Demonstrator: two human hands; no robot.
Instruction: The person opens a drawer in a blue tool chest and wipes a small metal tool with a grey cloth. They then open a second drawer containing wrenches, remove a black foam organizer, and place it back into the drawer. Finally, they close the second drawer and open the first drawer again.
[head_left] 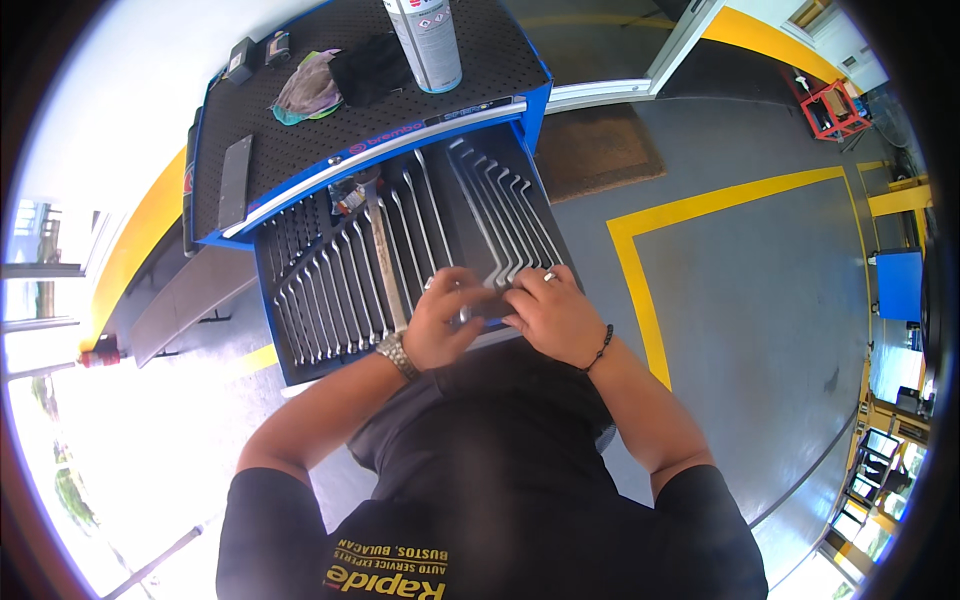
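Note:
An open tool drawer (305, 372) lies in front of me, with combination wrenches (340, 275) laid in a row by size on its left and centre. Bent-ended ring wrenches (500, 215) sit side by side on its right. My left hand (440, 325) hovers over the near edge, its fingers smeared by motion. Close beside it, my right hand (552, 315) has its fingers curled down by the near ends of the ring wrenches. Whatever lies between the fingertips is hidden. A long, worn tan-handled tool (384, 250) lies among the combination wrenches.
On the blue cabinet's black top (300, 150) stand a spray can (428, 45), crumpled cloths (310, 88), a dark cloth (370, 70) and small boxes (240, 60). A brown mat (600, 150) lies on the floor behind right. A red cart (835, 108) stands far right.

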